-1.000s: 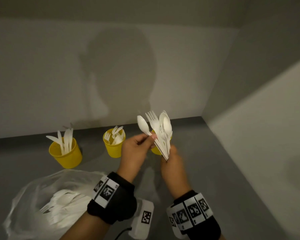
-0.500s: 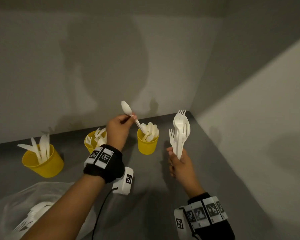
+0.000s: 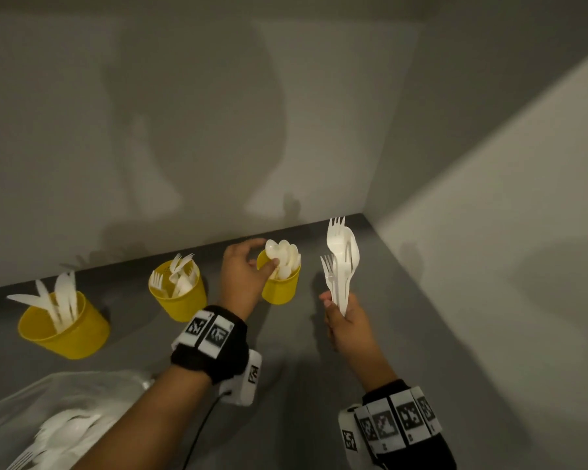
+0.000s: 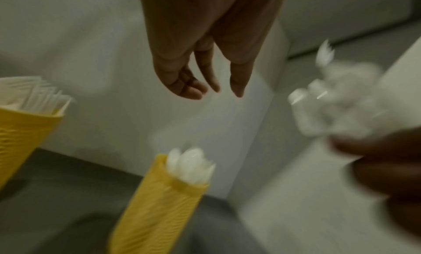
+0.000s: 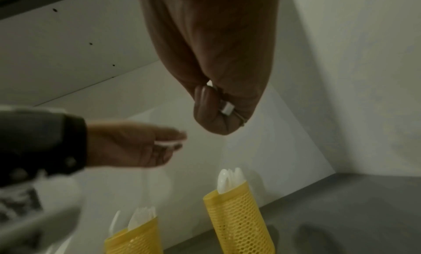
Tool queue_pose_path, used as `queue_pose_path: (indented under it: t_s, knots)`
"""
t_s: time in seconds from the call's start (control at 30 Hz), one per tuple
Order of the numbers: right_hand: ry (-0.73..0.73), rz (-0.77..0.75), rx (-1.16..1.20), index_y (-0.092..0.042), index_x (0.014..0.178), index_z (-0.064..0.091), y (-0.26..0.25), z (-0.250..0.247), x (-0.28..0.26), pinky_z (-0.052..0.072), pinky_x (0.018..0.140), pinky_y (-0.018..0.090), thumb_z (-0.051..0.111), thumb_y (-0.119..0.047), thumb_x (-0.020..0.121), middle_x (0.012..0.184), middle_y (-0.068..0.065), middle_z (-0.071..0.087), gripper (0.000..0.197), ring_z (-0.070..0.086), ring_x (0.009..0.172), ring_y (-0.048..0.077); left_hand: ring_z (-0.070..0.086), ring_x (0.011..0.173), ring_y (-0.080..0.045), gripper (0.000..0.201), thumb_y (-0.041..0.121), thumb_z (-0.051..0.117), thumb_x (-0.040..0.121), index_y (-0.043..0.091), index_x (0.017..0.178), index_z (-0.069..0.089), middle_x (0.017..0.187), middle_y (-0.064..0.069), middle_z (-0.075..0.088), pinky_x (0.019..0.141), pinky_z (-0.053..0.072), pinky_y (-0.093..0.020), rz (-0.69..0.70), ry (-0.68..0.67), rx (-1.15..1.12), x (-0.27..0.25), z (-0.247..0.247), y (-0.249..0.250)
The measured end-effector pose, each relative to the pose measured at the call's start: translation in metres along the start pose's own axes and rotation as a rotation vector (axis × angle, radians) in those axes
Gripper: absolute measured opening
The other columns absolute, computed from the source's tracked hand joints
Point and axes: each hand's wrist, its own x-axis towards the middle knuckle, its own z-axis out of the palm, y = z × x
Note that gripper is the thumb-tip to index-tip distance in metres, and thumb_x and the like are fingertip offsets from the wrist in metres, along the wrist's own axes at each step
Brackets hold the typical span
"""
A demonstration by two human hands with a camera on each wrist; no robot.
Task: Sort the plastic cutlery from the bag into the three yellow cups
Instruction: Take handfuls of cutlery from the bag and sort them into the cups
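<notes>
White plastic cutlery (image 3: 340, 262): mixed fork/spoon bunch clenched in right hand (image 3: 345, 322), frame centre-right. Left hand (image 3: 243, 273) at right yellow mesh cup (image 3: 280, 283) of spoons, fingers loose, grip unclear. Knife cup (image 3: 65, 329), fork cup (image 3: 179, 295) part-filled. Clear plastic bag (image 3: 48, 418), lower left, holds more; roughly midway.

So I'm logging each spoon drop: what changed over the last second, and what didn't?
The left hand pulled one spoon from the bunch, carried it right to the spoon cup and let it go there; its fingers now hang loose at the rim. The right hand moved right and keeps gripping the bunch of forks and spoons. Knife cup, fork cup and bag stayed put.
</notes>
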Motion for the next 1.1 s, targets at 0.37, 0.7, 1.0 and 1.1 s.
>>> queue_pose_path:
  t_s: [0.37, 0.7, 1.0, 1.1]
  knots:
    - [-0.171, -0.28, -0.098, -0.015, 0.115, 0.053, -0.018, 0.08, -0.043, 0.046, 0.083, 0.019, 0.041, -0.017, 0.097, 0.105, 0.004, 0.064, 0.021, 0.06, 0.098, 0.011, 0.062, 0.062, 0.001, 0.022, 0.005, 0.077, 0.069, 0.024, 0.073, 0.065, 0.07, 0.004, 0.067, 0.067, 0.053, -0.015, -0.051, 0.001, -0.434, -0.091, -0.053, 0.019]
    - [-0.317, -0.259, -0.076, -0.021, 0.089, 0.055, -0.022, 0.124, -0.059, 0.037, 0.048, 0.008, 0.044, -0.007, 0.094, 0.064, -0.002, 0.049, 0.018, 0.046, 0.049, -0.002, 0.065, 0.058, -0.002, 0.018, -0.001, 0.062, 0.081, 0.016, 0.084, 0.059, 0.076, -0.005, 0.065, 0.061, 0.055, -0.015, -0.014, 0.263, -0.581, -0.093, -0.136, 0.011]
    - [-0.273, -0.079, -0.059, -0.026, 0.089, 0.054, -0.015, 0.11, -0.05, 0.033, 0.039, 0.011, 0.044, -0.014, 0.095, 0.059, -0.005, 0.045, 0.017, 0.043, 0.037, -0.002, 0.066, 0.078, -0.024, 0.003, 0.015, 0.058, 0.087, 0.014, 0.089, 0.058, 0.082, -0.009, 0.066, 0.084, 0.055, -0.044, 0.016, 0.427, -0.205, 0.004, -0.188, -0.031]
    - [-0.26, -0.06, -0.075, -0.027, 0.088, 0.053, -0.015, 0.105, -0.048, 0.033, 0.042, 0.011, 0.044, -0.014, 0.095, 0.061, -0.007, 0.046, 0.017, 0.044, 0.04, -0.002, 0.064, 0.088, -0.033, 0.016, 0.016, 0.058, 0.086, 0.005, 0.097, 0.061, 0.093, -0.02, 0.067, 0.085, 0.052, -0.037, -0.05, 0.394, -0.044, 0.034, -0.173, -0.057]
